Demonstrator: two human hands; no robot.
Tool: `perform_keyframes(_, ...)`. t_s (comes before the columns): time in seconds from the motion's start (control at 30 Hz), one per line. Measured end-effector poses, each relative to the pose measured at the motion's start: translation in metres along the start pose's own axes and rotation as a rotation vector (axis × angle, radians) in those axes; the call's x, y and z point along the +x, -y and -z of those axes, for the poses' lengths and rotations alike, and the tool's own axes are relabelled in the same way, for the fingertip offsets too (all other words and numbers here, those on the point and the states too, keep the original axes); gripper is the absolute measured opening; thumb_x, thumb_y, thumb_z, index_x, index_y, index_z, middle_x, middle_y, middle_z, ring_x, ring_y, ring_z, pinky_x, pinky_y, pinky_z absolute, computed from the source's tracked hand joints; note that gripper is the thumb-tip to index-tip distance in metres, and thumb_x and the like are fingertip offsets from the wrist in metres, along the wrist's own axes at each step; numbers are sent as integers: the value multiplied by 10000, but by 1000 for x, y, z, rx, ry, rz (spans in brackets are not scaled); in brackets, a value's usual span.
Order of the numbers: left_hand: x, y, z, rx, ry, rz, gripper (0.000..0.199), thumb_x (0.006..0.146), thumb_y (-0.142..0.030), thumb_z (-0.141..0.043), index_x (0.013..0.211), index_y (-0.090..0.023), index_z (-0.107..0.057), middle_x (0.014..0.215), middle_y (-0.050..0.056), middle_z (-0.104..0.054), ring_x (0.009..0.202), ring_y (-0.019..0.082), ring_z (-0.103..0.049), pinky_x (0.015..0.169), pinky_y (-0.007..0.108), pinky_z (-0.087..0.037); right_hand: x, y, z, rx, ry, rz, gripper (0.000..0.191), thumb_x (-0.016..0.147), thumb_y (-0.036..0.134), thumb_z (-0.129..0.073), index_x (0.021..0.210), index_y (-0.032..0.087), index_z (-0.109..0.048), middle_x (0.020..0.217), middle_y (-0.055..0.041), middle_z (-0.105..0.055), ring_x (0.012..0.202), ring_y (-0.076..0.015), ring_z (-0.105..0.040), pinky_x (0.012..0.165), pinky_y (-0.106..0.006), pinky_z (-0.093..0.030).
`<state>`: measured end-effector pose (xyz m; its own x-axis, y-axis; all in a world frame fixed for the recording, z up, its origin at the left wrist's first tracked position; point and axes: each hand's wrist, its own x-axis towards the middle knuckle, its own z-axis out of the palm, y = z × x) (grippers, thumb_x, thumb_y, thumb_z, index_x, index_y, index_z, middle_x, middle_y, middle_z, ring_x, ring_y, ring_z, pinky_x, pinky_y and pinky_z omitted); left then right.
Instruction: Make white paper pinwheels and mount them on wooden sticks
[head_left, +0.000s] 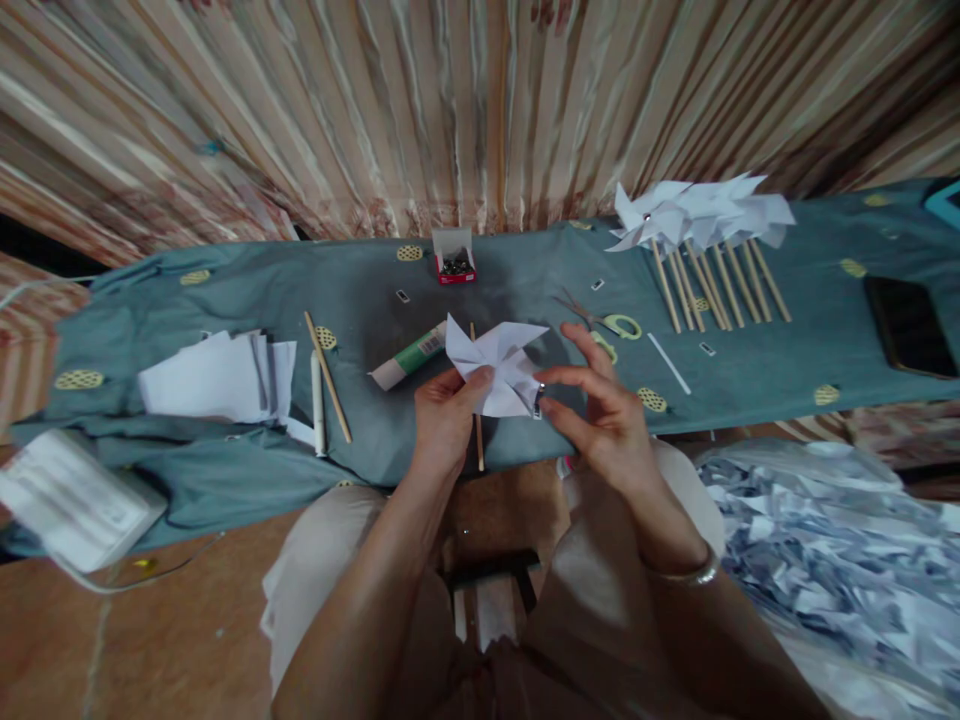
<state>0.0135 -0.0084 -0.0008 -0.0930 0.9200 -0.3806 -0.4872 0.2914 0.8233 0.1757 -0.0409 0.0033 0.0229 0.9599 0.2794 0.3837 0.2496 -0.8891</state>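
Note:
My left hand [448, 412] is closed on a white paper pinwheel [504, 362], its thumb pressed near the middle of the folded blades. Between the thumb and index finger of my right hand [596, 400] is a tiny shiny metal piece, which looks like a thumbtack [541, 387], at the pinwheel's right edge; the other fingers are raised. A wooden stick [480, 445] lies on the cloth beneath the pinwheel, mostly covered by it. Left of the pinwheel is a green and white glue tube [411, 356]. Behind it stands an open red box [456, 270] of small dark metal pieces.
Scissors with green handles [619, 326] lie to the right, near a thin white strip [669, 363]. Finished pinwheels on sticks [705, 215] are heaped at the back right, with a phone [909, 325] beyond. Paper sheets [217, 378] and another wooden stick [328, 378] lie left.

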Motion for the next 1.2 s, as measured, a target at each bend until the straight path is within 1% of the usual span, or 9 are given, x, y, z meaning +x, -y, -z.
perform_keyframes(0.1,-1,1,-1,19,18,11,241,542,-298,-850,714,-147,-774,696,32,-752,587,119,-612,606,234,-479,-4,5,-4,31,76,-3,165,809,293,-728,970,324,-751,1571,56,-393,1491,-250,-301,1209,-486,-286)
perform_keyframes(0.17,-2,1,-2,37,20,9,221,556,-293,-835,708,-147,-772,682,23,-744,567,108,-592,587,225,-463,-5,6,-7,24,90,-6,144,798,306,-747,939,329,-766,1589,78,-362,1494,-259,-293,1214,-485,-277)
perform_keyframes(0.3,-3,0,-2,65,22,0,228,561,-301,-828,724,-150,-776,705,26,-750,595,114,-601,616,233,-472,-2,6,-9,3,54,-6,70,820,321,-729,872,326,-776,1562,81,-408,1487,-263,-310,1212,-521,-270)
perform_keyframes(0.47,-3,2,-2,114,25,-36,259,564,-326,-834,750,-153,-784,765,39,-765,651,140,-630,660,262,-497,2,8,-10,-6,-15,-39,73,850,312,-694,854,305,-766,1520,50,-475,1496,-252,-294,1207,-539,-274)
perform_keyframes(0.67,-4,5,-2,145,43,-65,214,580,-299,-821,739,-158,-791,730,24,-760,620,127,-608,630,250,-482,7,5,-17,-4,-71,-56,65,817,312,-721,774,266,-735,1485,14,-516,1484,-263,-317,1207,-547,-268)
perform_keyframes(0.83,-6,4,-4,147,58,-80,211,582,-295,-825,741,-161,-793,747,33,-767,638,134,-615,640,256,-494,8,2,-22,-37,-87,-69,73,808,295,-716,752,249,-710,1468,-12,-529,1478,-274,-324,1198,-566,-269)
perform_keyframes(1.07,-6,4,-4,177,53,-71,198,578,-298,-812,731,-175,-793,738,20,-762,645,141,-620,646,261,-498,9,4,-22,-70,-97,-63,64,788,263,-717,729,256,-693,1427,-6,-564,1460,-265,-357,1195,-553,-282)
perform_keyframes(1.2,-6,5,-3,174,71,-67,179,587,-292,-807,728,-182,-795,730,14,-758,632,132,-611,644,252,-487,10,1,-23,-74,-98,-55,65,789,269,-708,729,249,-692,1433,-17,-558,1469,-268,-341,1208,-551,-256)
